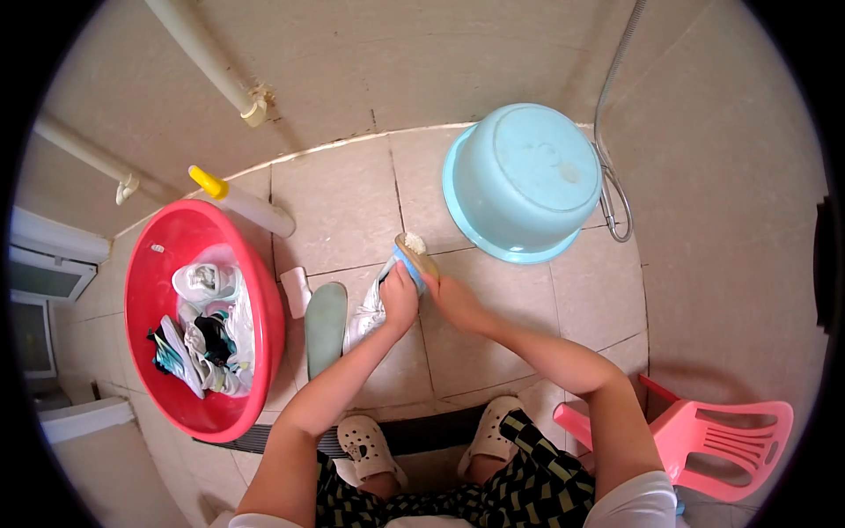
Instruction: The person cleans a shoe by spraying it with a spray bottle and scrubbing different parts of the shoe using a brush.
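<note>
Low over the tiled floor, my left hand (399,297) is closed around a white shoe (366,319) with a light blue part near its heel. My right hand (452,301) grips a brush (417,255) with a tan back and pale bristles, held against the shoe's upper end. The two hands are close together. Just left of the shoe, a grey-green insole (326,324) lies on the floor, with a small pale pink bar (297,291) beside it.
At the left a red basin (272,334) holds shoes and cloth. Behind it stands a white bottle (257,211) with a yellow top. An upturned light blue basin (535,180) is at the back right, near a shower hose (602,97). A pink chair (717,444) stands lower right.
</note>
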The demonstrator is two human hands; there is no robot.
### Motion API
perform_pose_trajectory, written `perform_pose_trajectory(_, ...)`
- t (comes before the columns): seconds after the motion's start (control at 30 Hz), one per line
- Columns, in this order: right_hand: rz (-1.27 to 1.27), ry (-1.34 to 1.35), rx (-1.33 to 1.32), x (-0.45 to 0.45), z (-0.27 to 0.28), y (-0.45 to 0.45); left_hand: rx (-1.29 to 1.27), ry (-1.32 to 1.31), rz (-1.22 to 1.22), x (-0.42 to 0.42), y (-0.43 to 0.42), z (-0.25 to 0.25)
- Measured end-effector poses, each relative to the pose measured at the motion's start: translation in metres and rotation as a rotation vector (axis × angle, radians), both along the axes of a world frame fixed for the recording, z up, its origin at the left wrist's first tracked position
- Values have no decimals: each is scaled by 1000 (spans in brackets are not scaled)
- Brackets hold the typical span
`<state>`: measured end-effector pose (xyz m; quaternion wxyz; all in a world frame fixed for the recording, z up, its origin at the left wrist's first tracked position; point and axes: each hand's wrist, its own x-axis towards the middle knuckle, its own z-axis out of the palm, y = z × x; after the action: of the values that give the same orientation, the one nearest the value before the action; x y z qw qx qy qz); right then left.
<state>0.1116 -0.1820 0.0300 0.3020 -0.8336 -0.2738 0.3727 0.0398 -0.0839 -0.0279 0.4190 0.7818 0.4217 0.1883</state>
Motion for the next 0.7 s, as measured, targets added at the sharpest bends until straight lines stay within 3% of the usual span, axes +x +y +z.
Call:
perform_pose_trajectory(0.4,73,-30,70,23,-16,35,52,-92,-49,-3,5,-7)
perform_pose_trajectory(0.7,5,-22,41,31,16,-21,-224,-174,-94,-9,15,-11)
